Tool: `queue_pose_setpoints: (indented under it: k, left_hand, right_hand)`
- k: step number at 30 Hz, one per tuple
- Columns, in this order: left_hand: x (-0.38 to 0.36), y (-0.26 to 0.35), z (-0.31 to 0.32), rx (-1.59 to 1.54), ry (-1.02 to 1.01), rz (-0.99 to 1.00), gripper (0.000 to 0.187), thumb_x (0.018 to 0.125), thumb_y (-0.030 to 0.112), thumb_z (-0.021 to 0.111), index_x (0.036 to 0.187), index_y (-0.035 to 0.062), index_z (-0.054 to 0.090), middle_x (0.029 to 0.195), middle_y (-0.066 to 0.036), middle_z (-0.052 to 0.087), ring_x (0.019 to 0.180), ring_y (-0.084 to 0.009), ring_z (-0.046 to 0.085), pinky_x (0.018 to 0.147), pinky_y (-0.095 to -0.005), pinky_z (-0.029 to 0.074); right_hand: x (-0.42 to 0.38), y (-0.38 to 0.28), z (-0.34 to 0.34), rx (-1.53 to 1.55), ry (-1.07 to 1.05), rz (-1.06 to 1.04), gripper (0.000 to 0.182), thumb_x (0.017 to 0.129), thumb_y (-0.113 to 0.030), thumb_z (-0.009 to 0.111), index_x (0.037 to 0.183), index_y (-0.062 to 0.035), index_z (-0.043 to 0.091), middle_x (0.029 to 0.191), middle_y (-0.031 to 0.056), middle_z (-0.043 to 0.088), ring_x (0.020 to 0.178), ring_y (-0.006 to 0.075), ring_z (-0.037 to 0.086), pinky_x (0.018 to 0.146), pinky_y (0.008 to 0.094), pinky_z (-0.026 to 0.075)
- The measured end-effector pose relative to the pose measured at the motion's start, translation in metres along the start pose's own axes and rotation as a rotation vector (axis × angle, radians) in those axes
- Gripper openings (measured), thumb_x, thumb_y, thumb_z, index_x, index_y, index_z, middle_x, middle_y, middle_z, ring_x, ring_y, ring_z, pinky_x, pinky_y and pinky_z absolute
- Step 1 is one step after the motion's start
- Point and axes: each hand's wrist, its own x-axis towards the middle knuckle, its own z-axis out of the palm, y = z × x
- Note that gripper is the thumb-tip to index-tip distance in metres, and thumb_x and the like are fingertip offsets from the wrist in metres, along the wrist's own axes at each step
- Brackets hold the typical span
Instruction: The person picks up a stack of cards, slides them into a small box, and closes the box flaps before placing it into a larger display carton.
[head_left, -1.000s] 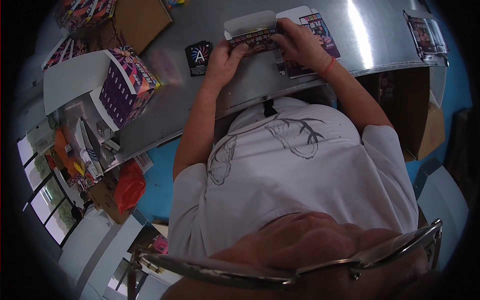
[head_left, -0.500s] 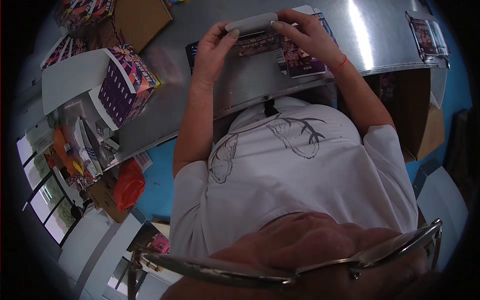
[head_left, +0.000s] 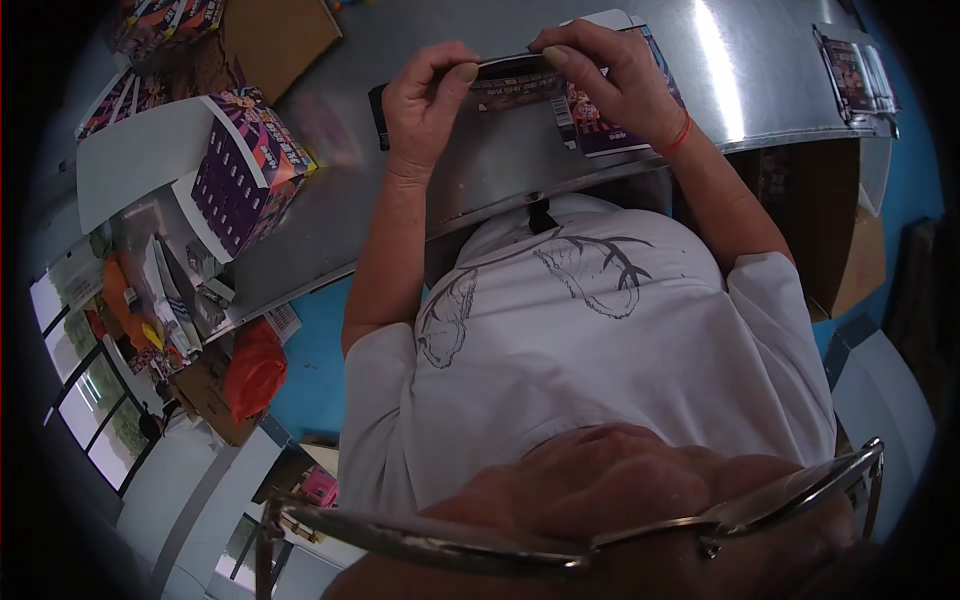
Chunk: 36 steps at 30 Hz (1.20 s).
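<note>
A small printed carton (head_left: 512, 92) stands on the metal table at the far middle, and its top flap (head_left: 512, 60) shows edge-on as a thin strip. My left hand (head_left: 428, 95) is closed, its thumb and bent fingers pinching the flap's left end. At the other end, my right hand (head_left: 610, 75) pinches the flap between thumb and fingers. A flat purple printed carton (head_left: 610, 140) lies partly under my right hand. The dark edge of another printed piece (head_left: 379, 115) shows beside my left hand.
An open purple display box (head_left: 232, 185) with its white flap raised stands on the metal table (head_left: 340, 215) at left. Behind it are more printed boxes (head_left: 165, 25) and brown cardboard (head_left: 275, 45). Wrapped printed packs (head_left: 857, 75) lie far right, above an open brown carton (head_left: 835, 230).
The carton's pale flap, which showed broad before, has tipped to edge-on between my hands. Both hands have shifted only slightly and keep their pinch.
</note>
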Motion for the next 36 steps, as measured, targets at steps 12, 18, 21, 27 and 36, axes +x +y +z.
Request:
queue_pose_setpoints:
  k: [12, 18, 21, 27, 36]
  left_hand:
    - [-0.001, -0.004, 0.004, 0.310, 0.001, 0.215, 0.013, 0.086, 0.009, 0.070, 0.098, 0.0069, 0.065, 0.097, -0.007, 0.067, 0.084, -0.0165, 0.064, 0.074, -0.0262, 0.052]
    - [-0.009, -0.008, 0.011, 0.375, -0.001, 0.305, 0.018, 0.084, 0.012, 0.071, 0.100, 0.0090, 0.063, 0.102, -0.009, 0.066, 0.088, -0.0227, 0.066, 0.077, -0.0296, 0.053]
    - [-0.008, -0.013, 0.014, 0.365, 0.027, 0.319, 0.020, 0.084, 0.013, 0.072, 0.101, 0.0089, 0.063, 0.103, -0.009, 0.066, 0.090, -0.0223, 0.066, 0.078, -0.0297, 0.053]
    - [-0.023, -0.024, 0.026, 0.178, 0.018, -0.130, 0.026, 0.082, 0.011, 0.074, 0.104, 0.0065, 0.061, 0.099, -0.008, 0.068, 0.086, -0.0170, 0.066, 0.077, -0.0282, 0.053]
    - [-0.004, -0.019, 0.020, 0.303, 0.009, 0.228, 0.029, 0.076, 0.009, 0.076, 0.101, 0.0085, 0.061, 0.097, -0.008, 0.068, 0.089, -0.0225, 0.065, 0.079, -0.0315, 0.052]
  right_hand:
    - [-0.003, -0.005, 0.001, -0.240, 0.079, -0.209, 0.022, 0.086, -0.001, 0.064, 0.108, -0.0042, 0.062, 0.102, 0.0105, 0.066, 0.086, 0.0241, 0.067, 0.073, 0.0309, 0.055]
    - [-0.007, 0.002, 0.003, -0.377, 0.081, -0.331, 0.025, 0.082, -0.001, 0.066, 0.106, -0.0048, 0.062, 0.109, 0.0115, 0.064, 0.090, 0.0282, 0.065, 0.075, 0.0343, 0.055]
    - [-0.007, 0.009, 0.007, -0.417, 0.104, -0.340, 0.024, 0.082, -0.004, 0.066, 0.106, -0.0064, 0.061, 0.108, 0.0087, 0.063, 0.091, 0.0267, 0.064, 0.075, 0.0344, 0.055]
    - [-0.010, 0.011, 0.012, -0.346, 0.148, -0.311, 0.026, 0.083, -0.007, 0.064, 0.109, -0.0086, 0.061, 0.108, 0.0069, 0.062, 0.089, 0.0264, 0.064, 0.075, 0.0344, 0.055]
    - [-0.017, 0.011, 0.016, 0.243, 0.325, 0.248, 0.032, 0.096, -0.026, 0.057, 0.115, -0.0006, 0.058, 0.096, 0.0111, 0.068, 0.080, 0.0139, 0.064, 0.068, 0.0268, 0.052]
